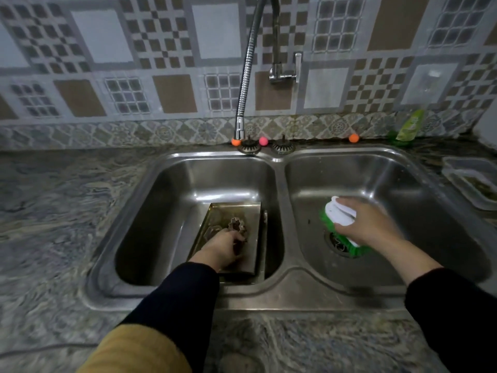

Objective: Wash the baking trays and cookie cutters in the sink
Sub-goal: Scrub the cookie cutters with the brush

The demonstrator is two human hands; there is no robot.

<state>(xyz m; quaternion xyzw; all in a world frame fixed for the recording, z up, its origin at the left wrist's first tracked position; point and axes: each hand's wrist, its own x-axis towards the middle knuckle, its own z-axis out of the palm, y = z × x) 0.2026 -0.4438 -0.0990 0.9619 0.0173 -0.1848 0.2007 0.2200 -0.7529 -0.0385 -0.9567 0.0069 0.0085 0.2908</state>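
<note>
A double sink [279, 292] is sitting in the desk [53, 211]. In its left basin a baking tray [234, 211] is lying tilted, holding cookie cutters [236, 224]; the left hand [223, 249] is reaching among them, fingers curled, grasp unclear. In the right basin, the right hand [368, 224] is gripping a green-bristled brush [338, 214] over the drain [337, 244].

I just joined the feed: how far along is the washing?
Nothing looks washed yet, and no water is visibly running from the tap. In hand: the right hand grips the brush over the right basin; the left hand reaches the cutters on the tray in the left basin. Scrubbing and rinsing remain.
</note>
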